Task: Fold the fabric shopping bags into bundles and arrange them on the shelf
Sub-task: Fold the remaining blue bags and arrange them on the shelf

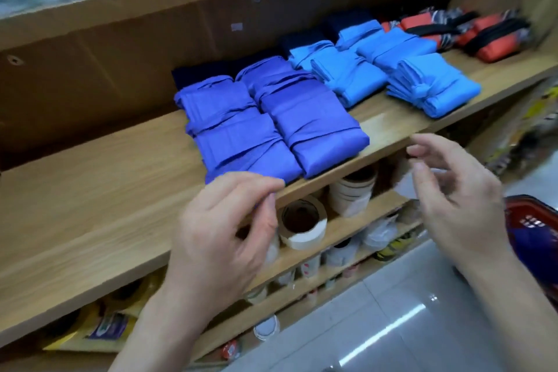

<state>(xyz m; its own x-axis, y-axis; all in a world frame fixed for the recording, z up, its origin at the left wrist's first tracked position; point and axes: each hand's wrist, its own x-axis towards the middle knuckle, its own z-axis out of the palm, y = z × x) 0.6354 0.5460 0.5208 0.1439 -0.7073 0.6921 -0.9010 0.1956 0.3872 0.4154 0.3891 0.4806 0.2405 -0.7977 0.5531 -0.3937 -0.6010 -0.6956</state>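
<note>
- The long pale wooden shelf board runs ahead of both hands. Its front lip is just under the left fingertips, and a broad bare stretch lies out past the left hand's outer side.
- The violet-blue folded fabric bag bundles sit in two overlapping rows directly beyond the left hand, reaching the shelf's front lip. They look light, thin and soft, each bound by a band of its own cloth. I judge that one lifted by a loose flap would slump or come undone. A safer hold is across the wrapped middle, fingers beneath and thumb on top.
- The light blue folded fabric bundles lie farther off, beyond the right hand, in similar rows. They probably handle the same way.
- The orange-red patterned bundles with black straps are farthest beyond the right hand and too blurred to read in detail.
- The red plastic shopping basket sits just outside the right wrist. It holds something dark blue, but I cannot tell whether that is bags.
- The left hand pinches the near edge of the front violet-blue bundle between thumb and forefinger, with the other fingers curled below the lip.
- The right hand hovers clear of everything, fingers loosely bent and holding nothing, and it is motion-blurred.
- A white tape roll stands on the lower shelf, just beside the left fingers.
</note>
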